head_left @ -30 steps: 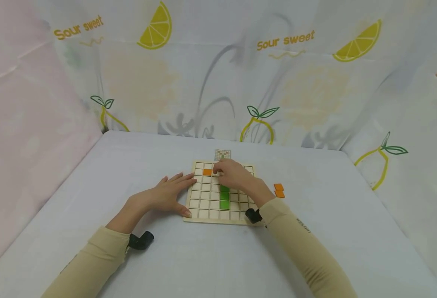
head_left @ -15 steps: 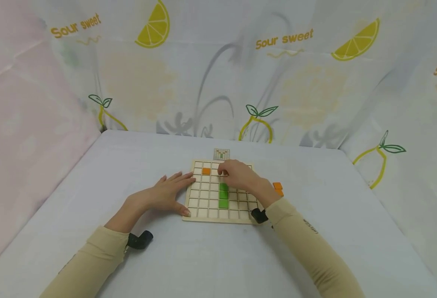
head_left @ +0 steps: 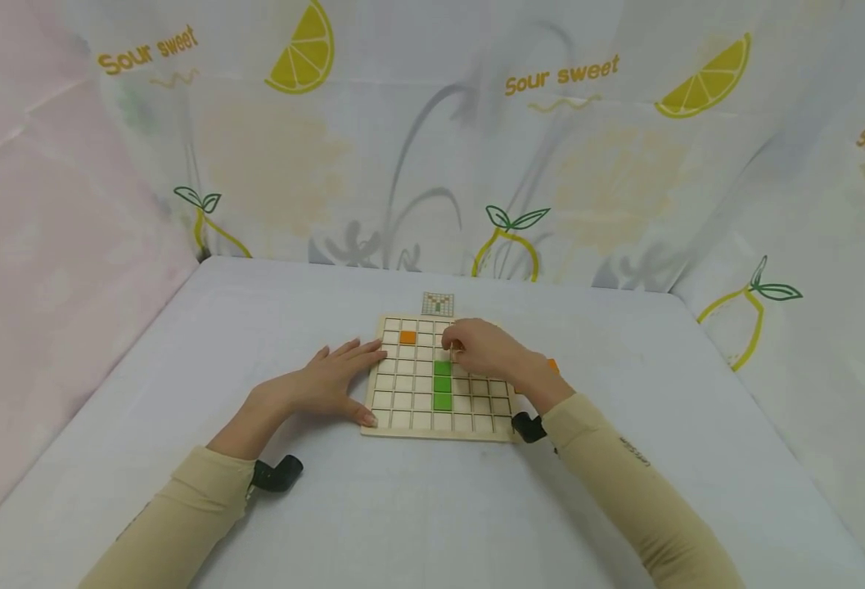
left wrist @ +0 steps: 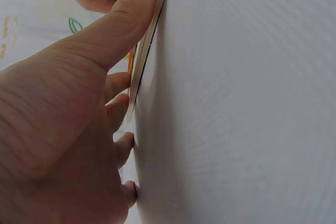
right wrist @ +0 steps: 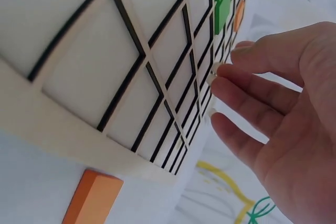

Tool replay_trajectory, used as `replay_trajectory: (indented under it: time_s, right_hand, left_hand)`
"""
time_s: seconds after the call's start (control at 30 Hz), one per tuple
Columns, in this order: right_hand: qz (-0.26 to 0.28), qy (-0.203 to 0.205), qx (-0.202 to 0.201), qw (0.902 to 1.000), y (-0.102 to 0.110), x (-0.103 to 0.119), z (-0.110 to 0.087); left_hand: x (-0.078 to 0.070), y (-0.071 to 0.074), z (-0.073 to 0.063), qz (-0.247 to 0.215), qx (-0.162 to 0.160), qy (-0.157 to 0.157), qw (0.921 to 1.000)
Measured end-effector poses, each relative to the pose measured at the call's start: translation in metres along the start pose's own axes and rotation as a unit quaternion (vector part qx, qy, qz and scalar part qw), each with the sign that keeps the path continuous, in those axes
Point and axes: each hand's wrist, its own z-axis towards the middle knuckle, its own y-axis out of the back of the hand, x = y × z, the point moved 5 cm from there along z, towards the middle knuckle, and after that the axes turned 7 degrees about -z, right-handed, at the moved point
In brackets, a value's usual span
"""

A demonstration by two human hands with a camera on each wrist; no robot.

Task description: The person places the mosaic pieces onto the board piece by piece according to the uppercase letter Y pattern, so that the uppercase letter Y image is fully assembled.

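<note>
Shifting rightward over the far part of the pale wooden grid board (head_left: 435,435), the right hand (head_left: 485,348) has its fingers curled; whether they pinch anything cannot be told. Its move bares squares right of the flat orange square tile (head_left: 407,337), but the green square tiles (head_left: 443,384) look unchanged, so no added colour shows. The left hand (head_left: 329,381) lies spread at the board's left edge.

A: Count by colour?

B: Green tiles (head_left: 443,384), three; orange tiles (head_left: 407,337), at least three, some partly hidden.

A: The remainder?

B: Gridded board (head_left: 401,420), one; small printed card (head_left: 438,304), one; black wrist devices (head_left: 279,474), two.
</note>
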Motion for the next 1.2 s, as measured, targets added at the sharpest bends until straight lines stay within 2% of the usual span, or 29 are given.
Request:
replay_trajectory:
  time_s: [0.23, 0.53, 0.9, 1.2]
  right_hand:
    - [0.035, -0.016, 0.015, 0.9991, 0.001, -0.011, -0.006]
    - [0.043, -0.022, 0.022, 0.9986, 0.006, -0.019, -0.015]
    - [0.022, -0.02, 0.038, 0.9988, 0.007, -0.026, -0.024]
    - [-0.005, -0.046, 0.046, 0.9978, 0.008, -0.031, -0.033]
  left_hand:
    - [-0.001, -0.001, 0.0, -0.001, -0.002, -0.004, 1.0]
    - [0.0, -0.002, 0.001, 0.005, -0.001, -0.001, 1.0]
    - [-0.001, -0.001, 0.0, 0.005, -0.002, -0.003, 1.0]
    - [-0.001, 0.0, -0.001, 0.002, -0.003, -0.007, 1.0]
